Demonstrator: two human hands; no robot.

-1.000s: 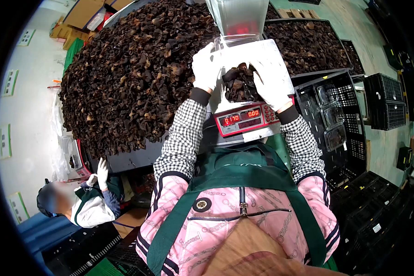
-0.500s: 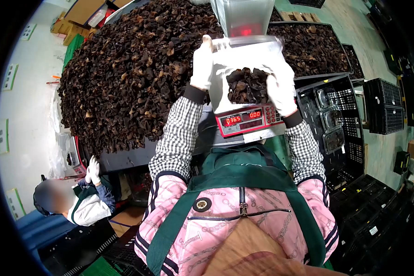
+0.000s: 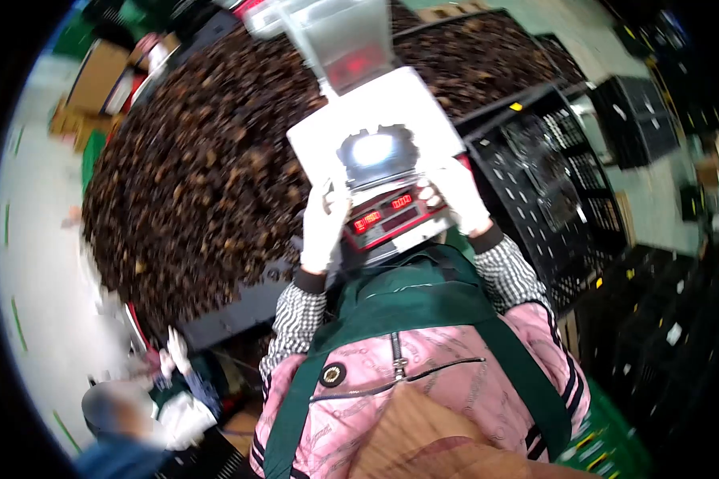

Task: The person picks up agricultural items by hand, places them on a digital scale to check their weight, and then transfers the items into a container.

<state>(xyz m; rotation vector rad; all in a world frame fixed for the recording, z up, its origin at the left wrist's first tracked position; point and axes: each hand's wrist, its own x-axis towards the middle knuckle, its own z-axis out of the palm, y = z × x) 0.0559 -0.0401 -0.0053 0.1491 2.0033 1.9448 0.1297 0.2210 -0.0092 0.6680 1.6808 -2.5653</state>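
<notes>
Well, the biggest thing I have in view is the pile of dark, curled pieces, blurred and spread over a grey worktop. To my right is a black crate with clear boxes inside; I cannot make out whether these hold anything. At lower left I see another person, whose white-gloved hands are raised close together. The red-edged scale sits right in front of me, its white pan turned at an angle, a clear bin just behind. My left grip, gloved in white, is closed on the near left corner of the lidded box; my right grip has the near right corner. That box is over the front of the pan, resting or lifted I cannot tell. Bright glare covers its lid. Smallest, red digits glow, too blurred to read.
</notes>
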